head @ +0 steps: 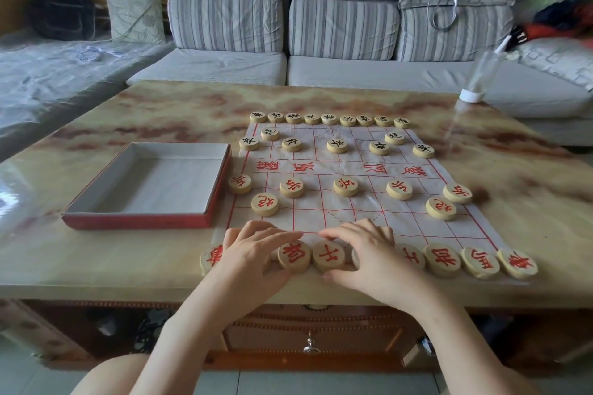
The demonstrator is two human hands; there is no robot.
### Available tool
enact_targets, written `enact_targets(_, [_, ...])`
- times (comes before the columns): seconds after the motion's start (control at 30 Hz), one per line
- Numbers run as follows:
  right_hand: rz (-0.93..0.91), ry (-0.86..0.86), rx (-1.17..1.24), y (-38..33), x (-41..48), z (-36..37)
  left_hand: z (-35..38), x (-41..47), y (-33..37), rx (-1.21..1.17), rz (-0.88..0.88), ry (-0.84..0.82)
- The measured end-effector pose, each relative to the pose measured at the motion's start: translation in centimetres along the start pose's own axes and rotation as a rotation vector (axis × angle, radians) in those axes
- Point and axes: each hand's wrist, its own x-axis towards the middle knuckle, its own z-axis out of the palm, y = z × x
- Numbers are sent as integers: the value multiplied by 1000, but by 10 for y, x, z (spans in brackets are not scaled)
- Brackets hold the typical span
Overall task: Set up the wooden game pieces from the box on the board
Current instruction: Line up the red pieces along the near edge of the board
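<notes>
You sit at a broad marbled table (96,253) whose near edge runs just below your wrists, with a striped grey sofa (288,26) close behind its far edge. Bare tabletop lies open to the right of the board and in a strip in front of the box; the far right corner holds a clear bottle (479,77) standing upside down on its white cap. The red box (147,184) sits left of the board, its right wall just beside the board's left edge, and its inside shows only the pale lining. The board (346,170) is a thin white sheet printed with red lines, wrinkled, its near edge almost at the table's edge. Black-lettered pieces (337,145) fill the far rows, and a line of nine sits on the far border. Red-lettered pieces (345,186) stand in the nearer rows, with the near row (442,259) strung along the board's front edge, the outermost discs touching its corners. Your left hand (253,253) rests flat, fingers spread and together over discs at the left of that row, gripping nothing that you can see. Your right hand (369,253) lies beside it, fingers loosely extended over the middle discs, thumb tucked at the front; whether it pinches one is hidden.
</notes>
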Motion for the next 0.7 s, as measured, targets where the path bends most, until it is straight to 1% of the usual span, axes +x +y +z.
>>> enact_targets(0.07, [-8,5,-6,-1,1,1,1,1,-2,30,6,9])
enact_targets(0.23, [-19,33,-33,0,3,3,4,3,-2,82,-60,-7])
enact_targets(0.33, [-21,45,-40,1,2,4,4,3,-1,113,-71,-12])
enact_targets(0.7, [-35,75,-63,5,1,4,2,3,2,93,-67,-42])
